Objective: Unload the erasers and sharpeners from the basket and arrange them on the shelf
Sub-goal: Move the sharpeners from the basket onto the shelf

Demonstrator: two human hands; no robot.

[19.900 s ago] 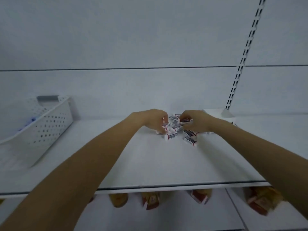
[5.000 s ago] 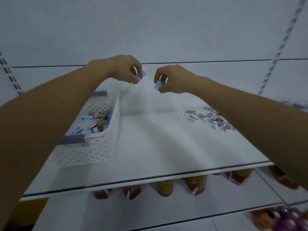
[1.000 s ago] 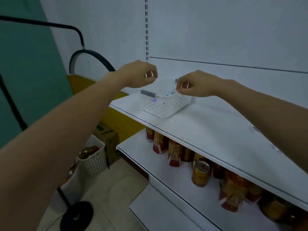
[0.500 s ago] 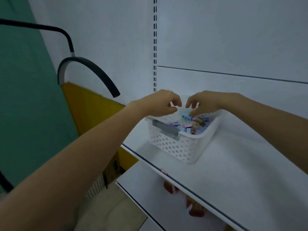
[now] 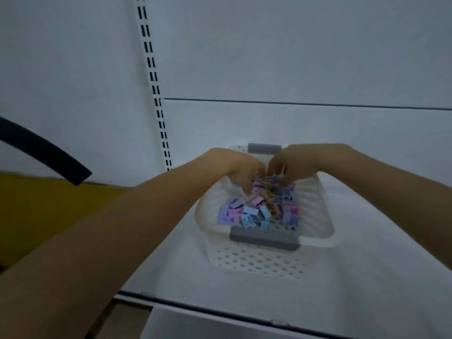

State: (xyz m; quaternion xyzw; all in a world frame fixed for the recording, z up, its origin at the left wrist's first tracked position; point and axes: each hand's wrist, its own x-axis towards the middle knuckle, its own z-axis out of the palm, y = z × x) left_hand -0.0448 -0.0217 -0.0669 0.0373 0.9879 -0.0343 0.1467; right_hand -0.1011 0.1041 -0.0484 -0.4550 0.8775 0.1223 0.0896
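Observation:
A white perforated basket (image 5: pixel 315 237) with grey handles stands on the white shelf (image 5: pixel 371 277). It holds several small blue, pink, purple and tan sharpeners (image 5: pixel 254 214) in a loose pile. My left hand (image 5: pixel 234 165) and my right hand (image 5: pixel 300 160) both reach over the far half of the basket. Their curled fingers dip into the pile close together. The fingertips are buried among the pieces and blurred, so I cannot see whether either hand holds one.
The shelf's front edge (image 5: pixel 220 311) runs below the basket, with a lower shelf beneath it. A slotted upright (image 5: pixel 156 94) runs up the back panel on the left. A black curved tube (image 5: pixel 44 152) and a yellow surface (image 5: pixel 36 211) lie beyond the shelf's left end.
The view has swung square onto the basket and closer. Both hands have dropped from above the basket's rim down into the pile of sharpeners.

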